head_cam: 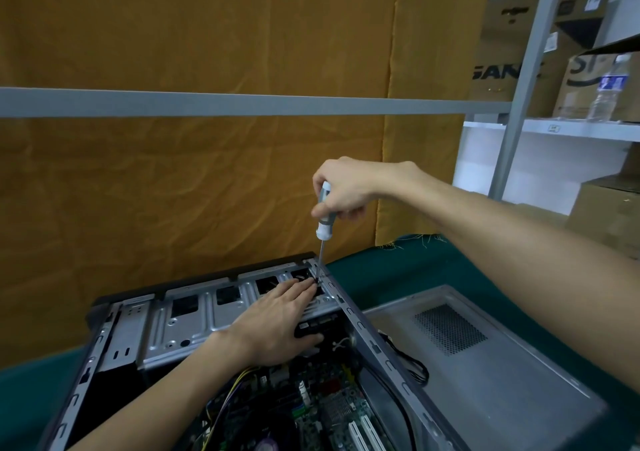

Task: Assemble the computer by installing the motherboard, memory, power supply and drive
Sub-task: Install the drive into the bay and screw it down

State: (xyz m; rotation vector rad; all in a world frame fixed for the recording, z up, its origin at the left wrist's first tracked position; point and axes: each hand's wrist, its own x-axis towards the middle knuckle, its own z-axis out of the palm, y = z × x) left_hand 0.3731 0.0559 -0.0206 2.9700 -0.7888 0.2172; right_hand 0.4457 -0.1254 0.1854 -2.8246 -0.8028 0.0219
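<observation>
Behind the work surface hangs one wide mustard-yellow fabric backdrop (pixel 207 34), crossed by one grey metal horizontal bar (pixel 242 102). To the right stands one grey and white metal shelving unit (pixel 540 128) holding several brown cardboard boxes (pixel 512 52) and one clear plastic water bottle (pixel 607 90). One dark green cloth-covered table (pixel 415 263) carries two large pieces: one open grey steel computer case (pixel 194 315) lying on its side, and, just beside it on the right, one flat grey metal side panel with a perforated vent patch (pixel 485 364).

Inside the case, at the lower part of the view, lies one green motherboard with white expansion slots (pixel 332 412), with a bundle of yellow and black cables (pixel 235 384) running across its left side. One black cable (pixel 415 364) loops over the case's right edge onto the panel.

Two bare hands are at work. The left hand (pixel 273 326) lies palm down with fingers stretched flat toward the case's far right corner, its thumb resting on a black component below; it grips nothing that can be seen. The right hand (pixel 346 187) is raised above that corner, wrist bent, fingers closed around the handle of one white and grey screwdriver (pixel 323 215). The shaft points almost straight down, and its tip meets the case frame right at the left hand's fingertips (pixel 311 286).
</observation>
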